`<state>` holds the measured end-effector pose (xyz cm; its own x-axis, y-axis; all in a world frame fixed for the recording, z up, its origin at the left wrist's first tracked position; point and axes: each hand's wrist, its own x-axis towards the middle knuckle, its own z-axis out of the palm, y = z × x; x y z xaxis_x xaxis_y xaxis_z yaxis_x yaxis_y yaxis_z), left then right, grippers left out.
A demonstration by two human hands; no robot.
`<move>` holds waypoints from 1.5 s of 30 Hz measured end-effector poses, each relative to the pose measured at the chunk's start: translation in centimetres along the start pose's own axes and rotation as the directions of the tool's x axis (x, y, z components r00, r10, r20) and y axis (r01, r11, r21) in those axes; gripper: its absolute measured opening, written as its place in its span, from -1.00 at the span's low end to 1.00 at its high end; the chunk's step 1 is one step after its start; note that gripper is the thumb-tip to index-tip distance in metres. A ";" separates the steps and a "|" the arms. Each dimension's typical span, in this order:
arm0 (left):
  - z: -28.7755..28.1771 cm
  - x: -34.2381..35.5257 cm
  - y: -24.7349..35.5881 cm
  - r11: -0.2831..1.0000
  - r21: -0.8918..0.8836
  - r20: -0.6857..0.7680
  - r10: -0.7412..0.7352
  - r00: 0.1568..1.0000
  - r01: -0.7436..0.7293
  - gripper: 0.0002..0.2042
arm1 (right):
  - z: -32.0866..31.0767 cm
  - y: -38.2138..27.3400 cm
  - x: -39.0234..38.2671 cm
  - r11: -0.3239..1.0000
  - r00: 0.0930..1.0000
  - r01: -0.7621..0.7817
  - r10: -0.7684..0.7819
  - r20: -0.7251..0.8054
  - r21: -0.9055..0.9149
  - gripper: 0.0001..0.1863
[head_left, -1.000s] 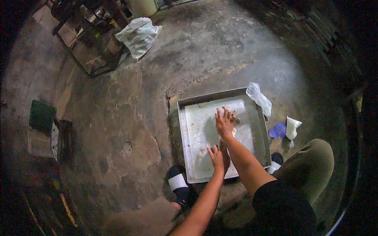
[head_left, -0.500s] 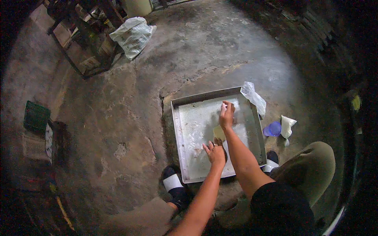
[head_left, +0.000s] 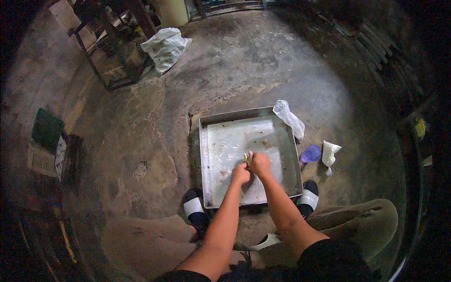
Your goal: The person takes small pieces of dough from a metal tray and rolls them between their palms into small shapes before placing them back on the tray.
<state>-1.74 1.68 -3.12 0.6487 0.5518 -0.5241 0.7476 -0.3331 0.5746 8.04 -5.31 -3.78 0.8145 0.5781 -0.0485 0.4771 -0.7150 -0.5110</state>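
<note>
Over the shallow square metal tray (head_left: 204,164) on the floor, my two hands are close together. My left hand (head_left: 240,174) is closed, its fingers curled on a small pale yellowish piece (head_left: 245,160). Just right of it, my right hand (head_left: 260,164) is closed too and grips the same piece. Most of the piece is hidden by my fingers, so its kind does not show. The tray bottom looks wet or shiny, with scattered brownish specks and smears.
A crumpled clear plastic bag (head_left: 290,121) hangs over the tray's far right corner. Right of the tray are a purple cup (head_left: 310,153) and a tied bag of white stuff (head_left: 330,154). My sandalled feet flank the tray. A white sack (head_left: 167,48) lies farther off by a dark frame (head_left: 123,84).
My hands were apart with fingers spread, the right farther out and the pale piece below it. Now they have come together and closed on that piece. The view has shifted slightly.
</note>
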 end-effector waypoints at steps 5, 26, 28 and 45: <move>-1.6 1.3 -1.0 0.981 -0.184 -0.285 0.012 0.958 -0.067 -0.60 | 0.6 0.9 -1.6 0.968 0.998 0.024 -0.007 -0.069 0.252 -0.57; 0.7 -1.6 -1.1 0.973 -0.056 -0.505 0.166 0.847 -0.224 -0.84 | 2.6 -4.2 2.2 0.995 0.913 -0.098 0.080 -0.400 -0.025 -0.73; 1.2 -1.5 -2.1 0.982 -0.048 -0.525 0.132 0.841 -0.185 -0.83 | 2.8 -4.8 2.4 0.997 0.919 -0.047 0.020 -0.395 -0.059 -0.73; -1.1 0.4 -1.1 0.995 -0.078 -0.275 -0.084 0.958 0.065 -0.76 | 4.5 -5.8 8.7 0.984 0.919 0.170 -0.175 -0.354 -0.047 -0.72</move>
<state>-2.43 3.12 -3.31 0.5189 0.7671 -0.3772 0.7748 -0.2356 0.5866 10.87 5.57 -5.09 0.7815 0.5170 0.3491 0.6233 -0.6245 -0.4706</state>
